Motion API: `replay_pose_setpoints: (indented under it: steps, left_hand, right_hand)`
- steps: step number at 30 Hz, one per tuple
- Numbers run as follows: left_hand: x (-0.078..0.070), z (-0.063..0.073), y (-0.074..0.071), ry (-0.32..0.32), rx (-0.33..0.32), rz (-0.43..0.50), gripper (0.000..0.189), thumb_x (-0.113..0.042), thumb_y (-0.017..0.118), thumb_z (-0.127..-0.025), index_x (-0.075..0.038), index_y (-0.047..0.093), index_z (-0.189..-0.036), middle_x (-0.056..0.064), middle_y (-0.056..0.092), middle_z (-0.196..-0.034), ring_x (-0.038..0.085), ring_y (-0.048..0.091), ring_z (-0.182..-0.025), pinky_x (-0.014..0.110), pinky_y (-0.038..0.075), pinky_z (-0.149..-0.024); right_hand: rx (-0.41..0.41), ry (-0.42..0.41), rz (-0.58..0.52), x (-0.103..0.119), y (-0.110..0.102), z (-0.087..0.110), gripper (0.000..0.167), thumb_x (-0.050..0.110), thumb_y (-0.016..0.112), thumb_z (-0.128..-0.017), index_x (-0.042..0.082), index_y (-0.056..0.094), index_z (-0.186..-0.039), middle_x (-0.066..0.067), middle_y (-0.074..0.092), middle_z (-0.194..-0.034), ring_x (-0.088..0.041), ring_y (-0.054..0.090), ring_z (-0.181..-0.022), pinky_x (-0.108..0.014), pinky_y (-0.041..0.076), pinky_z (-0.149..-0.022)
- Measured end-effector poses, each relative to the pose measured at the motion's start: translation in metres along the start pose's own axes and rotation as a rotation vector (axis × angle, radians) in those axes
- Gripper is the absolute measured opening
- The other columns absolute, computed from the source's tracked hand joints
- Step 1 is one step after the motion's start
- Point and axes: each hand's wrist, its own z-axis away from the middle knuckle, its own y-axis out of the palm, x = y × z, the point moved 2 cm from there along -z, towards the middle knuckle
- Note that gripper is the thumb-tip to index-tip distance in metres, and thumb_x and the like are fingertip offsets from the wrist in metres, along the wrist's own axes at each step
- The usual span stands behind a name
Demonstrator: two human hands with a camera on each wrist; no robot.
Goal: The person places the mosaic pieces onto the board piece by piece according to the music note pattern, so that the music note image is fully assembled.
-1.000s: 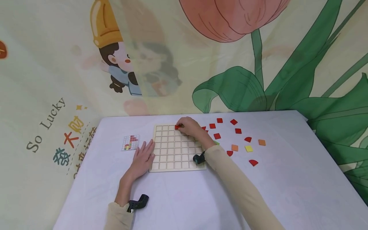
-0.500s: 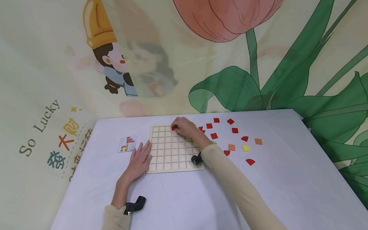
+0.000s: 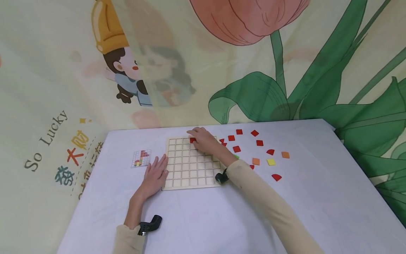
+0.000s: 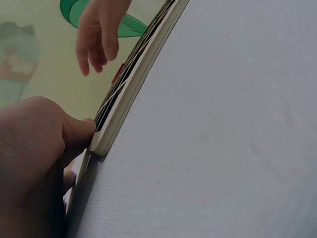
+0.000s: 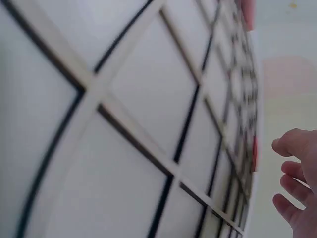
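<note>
A wooden grid board lies on the white table. My left hand rests along its left edge, fingers extended; in the left wrist view, the thumb touches the board's corner. One red square tile sits in a top-row cell near the middle. My right hand hovers over the board's upper right, just beside that tile. Seen from the right wrist, its fingers are spread apart and hold nothing. The hand and forearm hide part of the board's right side.
A small printed pattern card lies left of the board. Right of it are scattered loose tiles: several red squares, red quarter-rounds, orange squares, a yellow square and a partly hidden green piece. A printed cloth hangs behind.
My right hand has let go of the red square tile, which stays in its top-row cell, and the fingers have lifted off it. The left hand stays at the board's edge.
</note>
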Motion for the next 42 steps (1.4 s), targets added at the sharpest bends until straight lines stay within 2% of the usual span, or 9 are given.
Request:
replay_pose_setpoints:
  steps: [3,6,11,15,20,28,34,42]
  left_hand:
    - [-0.001,-0.001,0.003,0.004,0.006,0.011,0.055,-0.02,0.036,-0.104,-0.005,0.021,-0.154,0.013,0.015,-0.164,0.04,0.002,-0.152,0.061,-0.005,-0.119]
    - [-0.002,-0.001,0.006,0.004,0.017,0.018,0.055,-0.02,0.037,-0.103,-0.005,0.021,-0.154,0.012,0.015,-0.164,0.039,0.001,-0.152,0.061,-0.005,-0.119]
    - [-0.002,-0.001,0.008,0.003,0.015,0.008,0.055,-0.021,0.036,-0.104,-0.006,0.02,-0.154,0.01,0.014,-0.164,0.038,0.001,-0.152,0.06,-0.006,-0.119]
    - [-0.002,-0.001,0.007,0.002,0.009,0.011,0.055,-0.021,0.037,-0.104,-0.007,0.02,-0.155,0.01,0.014,-0.164,0.038,0.001,-0.152,0.06,-0.005,-0.119]
    - [-0.001,0.0,0.007,0.002,0.006,0.003,0.055,-0.021,0.037,-0.104,-0.007,0.021,-0.154,0.01,0.014,-0.164,0.038,0.001,-0.152,0.061,-0.005,-0.119]
    - [-0.001,-0.001,0.004,-0.008,0.011,0.008,0.056,-0.021,0.036,-0.104,-0.007,0.019,-0.155,0.01,0.013,-0.164,0.038,0.0,-0.152,0.06,-0.006,-0.119]
    - [-0.001,-0.001,0.002,-0.013,0.004,0.002,0.056,-0.022,0.036,-0.103,-0.007,0.02,-0.155,0.01,0.014,-0.164,0.037,0.001,-0.152,0.06,-0.005,-0.12]
    - [0.002,0.0,-0.002,-0.013,0.004,-0.002,0.055,-0.023,0.035,-0.104,-0.008,0.02,-0.155,0.01,0.014,-0.164,0.038,0.001,-0.152,0.06,-0.005,-0.12]
  right_hand:
    - [-0.079,0.03,-0.128,-0.007,-0.013,0.024,0.051,0.018,0.056,-0.096,0.018,0.044,-0.146,-0.007,0.044,-0.148,-0.025,0.039,-0.139,-0.042,0.04,-0.113]
    - [-0.178,0.034,-0.23,-0.017,-0.029,0.056,0.049,0.018,0.061,-0.095,0.014,0.048,-0.142,-0.009,0.048,-0.145,-0.027,0.041,-0.137,-0.046,0.043,-0.11]
    - [-0.307,0.025,-0.294,-0.039,-0.052,0.103,0.048,0.015,0.066,-0.091,0.007,0.052,-0.137,-0.013,0.053,-0.14,-0.03,0.047,-0.133,-0.048,0.047,-0.105]
    - [-0.367,0.037,-0.285,-0.056,-0.068,0.121,0.051,0.012,0.07,-0.089,0.004,0.053,-0.136,-0.016,0.054,-0.137,-0.032,0.05,-0.128,-0.05,0.048,-0.103]
    - [-0.39,0.066,-0.271,-0.067,-0.08,0.131,0.052,0.011,0.071,-0.087,0.002,0.053,-0.135,-0.018,0.054,-0.137,-0.034,0.051,-0.126,-0.052,0.048,-0.101]
    - [-0.315,0.148,-0.28,-0.079,-0.077,0.129,0.048,0.013,0.069,-0.089,0.002,0.054,-0.134,-0.02,0.055,-0.135,-0.039,0.052,-0.121,-0.054,0.05,-0.097]
    - [-0.276,0.175,-0.294,-0.086,-0.074,0.126,0.045,0.014,0.07,-0.089,0.002,0.058,-0.13,-0.018,0.057,-0.132,-0.036,0.053,-0.121,-0.052,0.05,-0.098]
    - [-0.116,0.257,-0.181,-0.091,-0.061,0.123,0.037,0.018,0.065,-0.092,0.006,0.061,-0.127,-0.016,0.055,-0.133,-0.033,0.055,-0.119,-0.05,0.052,-0.097]
